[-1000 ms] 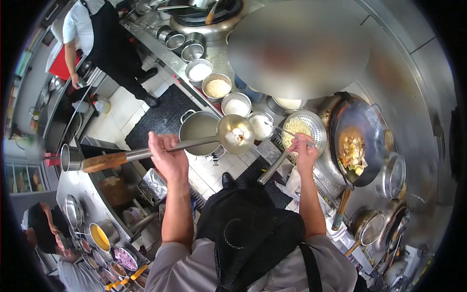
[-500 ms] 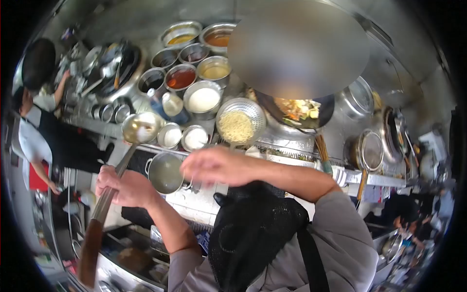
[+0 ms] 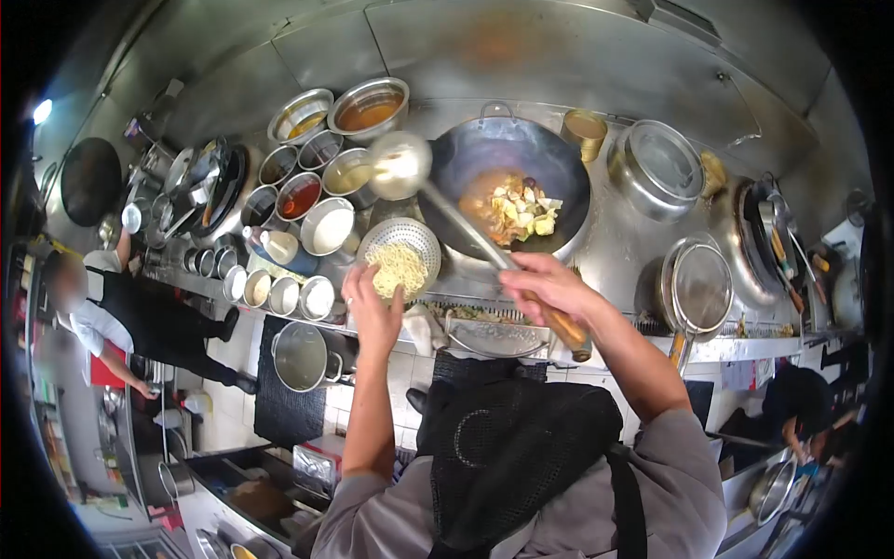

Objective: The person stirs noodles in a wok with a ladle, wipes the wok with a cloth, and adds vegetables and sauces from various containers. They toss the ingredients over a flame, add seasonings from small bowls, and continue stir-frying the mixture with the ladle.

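Steel desk [image 3: 643, 233] runs across the cook line; landmark is the big wok [image 3: 507, 182] set in it, holding sauce and chopped vegetables. Everything below is placed off that wok.

Right of the wok: a lidded steel pot [image 3: 656, 168], then below-right a round mesh strainer [image 3: 700, 284] resting on the desk edge. Upper left of the wok: two steel bowls of brown liquid [image 3: 370, 104], and further left a cluster of smaller sauce and seasoning pots [image 3: 298, 196]. Lower left of the wok, touching its rim line: a perforated colander [image 3: 400, 253] full of yellow noodles [image 3: 399, 268]. Far lower left of the wok, down off the desk: a stockpot [image 3: 301, 356]. Another person in a dark apron [image 3: 140, 312] stands well left of the wok.

Your right hand [image 3: 549, 287], just below the wok: grip fully closed around the wooden handle of the ladle [image 3: 399, 166]. The ladle shaft runs up-left past the wok's left rim; its bowl hangs just left of the wok, over the sauce pots. Contents of the bowl too blurred to tell.

Your left hand [image 3: 372, 303], lower left of the wok: at the near rim of the colander, fingers curled on it; can't tell if the grip is really clamped or just resting.
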`<state>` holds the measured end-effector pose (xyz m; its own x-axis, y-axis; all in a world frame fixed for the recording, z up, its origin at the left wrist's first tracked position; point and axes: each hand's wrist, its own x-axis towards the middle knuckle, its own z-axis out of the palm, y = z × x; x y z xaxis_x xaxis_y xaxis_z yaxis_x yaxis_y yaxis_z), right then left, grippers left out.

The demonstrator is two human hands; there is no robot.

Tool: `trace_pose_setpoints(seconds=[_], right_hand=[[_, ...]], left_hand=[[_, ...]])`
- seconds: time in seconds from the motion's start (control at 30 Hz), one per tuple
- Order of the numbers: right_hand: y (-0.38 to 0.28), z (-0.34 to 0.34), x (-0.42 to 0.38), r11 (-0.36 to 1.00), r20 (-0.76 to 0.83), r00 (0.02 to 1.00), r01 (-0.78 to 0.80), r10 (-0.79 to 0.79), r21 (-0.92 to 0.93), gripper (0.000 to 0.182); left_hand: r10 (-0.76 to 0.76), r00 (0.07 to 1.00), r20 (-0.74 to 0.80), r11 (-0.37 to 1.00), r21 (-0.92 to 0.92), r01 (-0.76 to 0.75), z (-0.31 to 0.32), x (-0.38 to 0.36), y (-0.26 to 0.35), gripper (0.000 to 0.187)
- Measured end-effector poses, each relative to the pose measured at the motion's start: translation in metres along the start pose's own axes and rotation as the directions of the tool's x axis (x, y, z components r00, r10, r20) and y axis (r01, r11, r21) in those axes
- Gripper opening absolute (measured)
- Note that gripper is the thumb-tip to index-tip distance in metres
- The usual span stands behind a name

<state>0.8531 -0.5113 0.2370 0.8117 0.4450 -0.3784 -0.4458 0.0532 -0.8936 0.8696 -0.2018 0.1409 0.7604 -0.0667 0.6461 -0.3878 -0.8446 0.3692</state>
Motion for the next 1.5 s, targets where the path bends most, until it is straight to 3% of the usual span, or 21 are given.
trace_pose_setpoints(seconds=[0.2,0.3,0.4,0.43,0.47,0.53,0.57,0.73,0.8,0.87,0.93,0.97,1.0,1.03,1.07,1.1,1.2,1.33,1.4,1.47,1.5], right_hand=[[0.045,-0.130,0.019,0.929,-0.246,0.967,-0.031,-0.066,-0.368,0.017],[0.070,-0.185,0.038,0.575,-0.247,0.883,0.031,-0.399,-0.818,0.026],[0.088,-0.212,0.038,0.498,-0.192,0.891,0.043,-0.411,-0.866,0.027],[0.058,-0.187,0.021,0.701,-0.336,0.935,-0.166,-0.110,-0.693,0.027],[0.065,-0.191,0.019,0.702,-0.332,0.938,-0.170,-0.100,-0.692,0.027],[0.075,-0.191,0.016,0.950,-0.227,0.967,-0.177,0.119,-0.256,0.026],[0.073,-0.183,0.013,0.974,-0.203,0.961,-0.208,0.185,-0.095,0.031],[0.065,-0.149,0.005,0.849,0.018,0.974,-0.205,0.225,0.487,0.044],[0.073,-0.135,0.011,0.264,0.319,0.948,-0.313,0.022,0.912,0.042],[0.078,-0.111,0.013,0.122,0.323,0.946,-0.318,-0.019,0.940,0.040],[0.085,-0.089,0.018,0.361,0.179,0.982,-0.187,0.056,0.914,0.037],[0.076,-0.082,0.012,0.667,0.092,0.972,-0.215,0.215,0.713,0.036],[0.077,-0.079,0.013,0.668,0.088,0.972,-0.214,0.217,0.713,0.036],[0.080,-0.077,0.014,0.952,-0.142,0.962,-0.194,0.232,0.238,0.038],[0.082,-0.077,0.017,0.919,-0.340,0.933,-0.228,0.113,-0.321,0.040],[0.118,-0.100,0.029,0.641,-0.326,0.849,0.019,-0.416,-0.768,0.046],[0.113,-0.131,0.043,0.502,-0.421,0.796,-0.174,-0.435,-0.847,0.047],[0.096,-0.135,0.040,0.433,-0.370,0.783,-0.143,-0.500,-0.890,0.044],[0.066,-0.104,0.022,0.830,-0.448,0.894,-0.248,-0.002,-0.499,0.041],[0.068,-0.096,0.019,0.946,-0.398,0.912,-0.210,0.098,-0.248,0.038],[0.057,-0.089,0.015,0.981,-0.337,0.921,-0.171,0.193,0.095,0.038]], left_hand=[[-0.454,0.795,0.402,0.879,0.350,0.324,0.010,-0.158,-0.114,0.072],[-0.586,0.661,0.468,0.810,0.364,0.460,0.001,-0.166,-0.119,0.072],[-0.649,0.451,0.613,0.751,0.422,0.508,-0.004,-0.142,-0.116,0.055],[-0.672,0.241,0.700,0.598,0.320,0.735,0.001,-0.136,-0.120,0.050],[-0.618,0.039,0.785,0.367,0.244,0.898,0.005,-0.132,-0.123,0.044],[-0.525,-0.009,0.851,0.144,0.099,0.985,0.006,-0.123,-0.106,0.036],[-0.416,-0.009,0.909,-0.100,-0.036,0.994,0.006,-0.117,-0.095,0.029],[-0.404,0.091,0.910,-0.164,-0.170,0.972,0.006,-0.108,-0.070,0.018],[-0.454,0.116,0.884,-0.168,-0.213,0.963,0.000,-0.103,-0.057,0.015],[-0.484,0.129,0.866,-0.155,-0.230,0.961,-0.008,-0.097,-0.041,0.014],[-0.507,0.136,0.851,-0.138,-0.236,0.962,-0.020,-0.086,-0.026,0.013],[-0.515,0.152,0.843,-0.115,-0.243,0.963,-0.027,-0.078,-0.016,0.012],[-0.523,0.166,0.836,-0.095,-0.251,0.963,-0.032,-0.076,-0.013,0.012],[-0.489,0.198,0.850,-0.109,-0.284,0.953,-0.034,-0.083,-0.020,0.011],[-0.480,0.204,0.853,-0.113,-0.291,0.950,-0.038,-0.088,-0.023,0.011],[-0.509,0.179,0.842,-0.097,-0.262,0.960,-0.043,-0.092,-0.024,0.017],[-0.546,0.144,0.826,-0.105,-0.238,0.966,-0.060,-0.084,-0.011,0.023],[-0.557,0.211,0.803,-0.141,-0.342,0.929,-0.072,-0.094,-0.010,0.020],[-0.575,0.228,0.786,-0.097,-0.342,0.935,-0.082,-0.090,-0.005,0.016],[-0.591,0.230,0.773,-0.100,-0.353,0.930,-0.089,-0.086,-0.004,0.014],[-0.601,0.243,0.762,-0.089,-0.366,0.927,-0.091,-0.083,-0.003,0.014]])
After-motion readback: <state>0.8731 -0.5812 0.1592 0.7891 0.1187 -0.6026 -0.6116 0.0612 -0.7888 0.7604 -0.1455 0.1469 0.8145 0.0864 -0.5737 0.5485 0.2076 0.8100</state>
